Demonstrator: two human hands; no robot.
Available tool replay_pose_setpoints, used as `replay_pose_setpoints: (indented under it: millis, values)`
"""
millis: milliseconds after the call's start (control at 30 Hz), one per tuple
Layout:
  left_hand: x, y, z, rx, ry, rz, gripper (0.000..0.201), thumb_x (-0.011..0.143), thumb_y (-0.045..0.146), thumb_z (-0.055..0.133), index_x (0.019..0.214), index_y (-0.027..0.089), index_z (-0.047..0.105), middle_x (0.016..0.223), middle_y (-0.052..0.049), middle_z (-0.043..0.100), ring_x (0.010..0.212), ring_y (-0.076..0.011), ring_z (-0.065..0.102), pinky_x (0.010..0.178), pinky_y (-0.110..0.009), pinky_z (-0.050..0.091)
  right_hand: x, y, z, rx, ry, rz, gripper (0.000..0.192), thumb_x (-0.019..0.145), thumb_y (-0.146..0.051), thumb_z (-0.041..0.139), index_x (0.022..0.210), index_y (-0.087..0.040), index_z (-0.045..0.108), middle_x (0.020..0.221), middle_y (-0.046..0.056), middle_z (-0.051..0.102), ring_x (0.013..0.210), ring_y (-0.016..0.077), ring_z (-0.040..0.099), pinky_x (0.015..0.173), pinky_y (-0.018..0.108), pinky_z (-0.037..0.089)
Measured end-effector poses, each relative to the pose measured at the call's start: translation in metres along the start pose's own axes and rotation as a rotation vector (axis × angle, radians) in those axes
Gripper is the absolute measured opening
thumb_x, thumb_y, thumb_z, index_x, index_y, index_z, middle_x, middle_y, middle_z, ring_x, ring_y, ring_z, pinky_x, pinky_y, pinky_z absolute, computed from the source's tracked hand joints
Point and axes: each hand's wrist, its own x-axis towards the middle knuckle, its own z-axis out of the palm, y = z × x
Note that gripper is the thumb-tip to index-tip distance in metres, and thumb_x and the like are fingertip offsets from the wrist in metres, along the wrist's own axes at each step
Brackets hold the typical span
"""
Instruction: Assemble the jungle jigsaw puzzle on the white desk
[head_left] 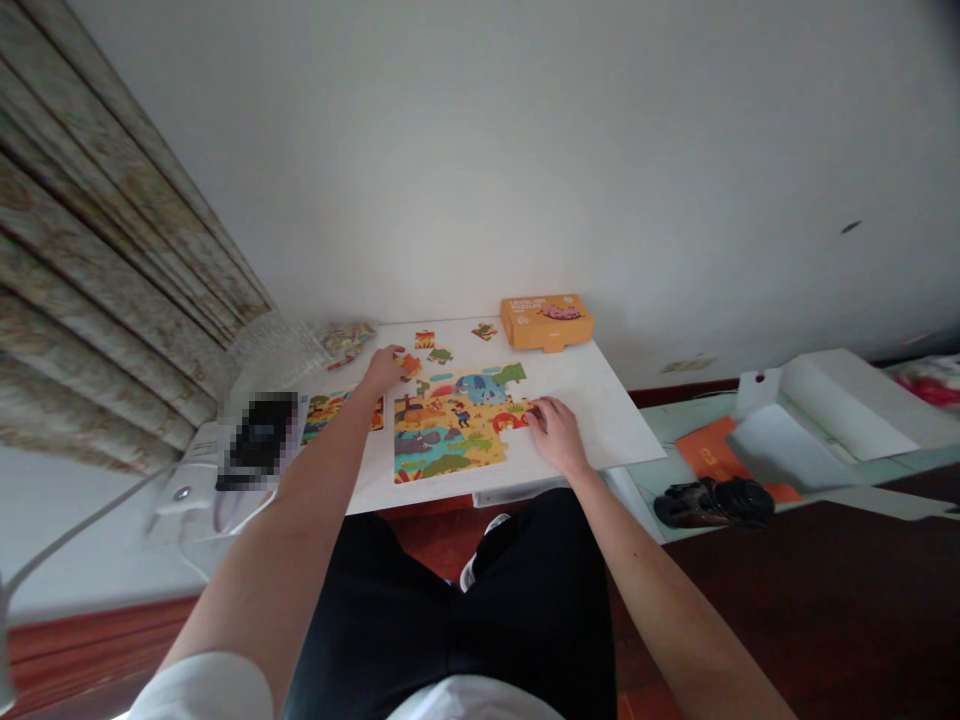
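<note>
A partly joined jigsaw puzzle (450,425) of colourful animals lies flat on the white table (600,430). Beyond its upper left corner, my left hand (385,370) has its fingers closed on an orange puzzle piece (410,366). My right hand (556,432) rests at the puzzle's right edge, thumb and fingers pinched at a red and orange puzzle piece (517,420) there; the fingertips partly cover it. Loose pieces lie behind the puzzle: a red and yellow piece (424,340), a green piece (440,355) and another green and brown piece (484,331).
An orange puzzle box (547,322) stands at the table's back right. A picture sheet (322,412) lies partly under my left forearm, near a blurred-out dark device (259,440). Clear plastic packaging (277,345) sits by the curtain (112,230). A black camera-like object (712,502) lies on the lower right shelf.
</note>
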Motion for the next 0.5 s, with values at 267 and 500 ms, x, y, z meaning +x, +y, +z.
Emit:
replay_pose_setpoints:
  millis: [267,500]
  values:
    - [-0.024,0.018,-0.008,-0.712,0.237,-0.079,0.034,0.063,0.015,0.071,0.097,0.017,0.068,0.079,0.0,0.062,0.072,-0.0149,0.059,0.07,-0.028,0.05,0.001,0.0,-0.001,0.056,0.054,0.006,0.023,0.1,-0.031,0.053,0.111,-0.02,0.069,0.113,0.014,0.072,0.105,0.0307,0.067,0.101,0.049,0.053]
    - [-0.126,0.064,0.041,-1.191,0.075,-0.111,0.036,0.061,0.024,0.075,0.096,0.019,0.064,0.079,0.002,0.062,0.068,-0.0109,0.06,0.068,-0.026,0.052,-0.003,0.002,-0.007,0.218,0.261,0.046,0.025,0.1,-0.041,0.056,0.106,-0.021,0.07,0.106,0.014,0.074,0.103,0.0301,0.069,0.097,0.051,0.057]
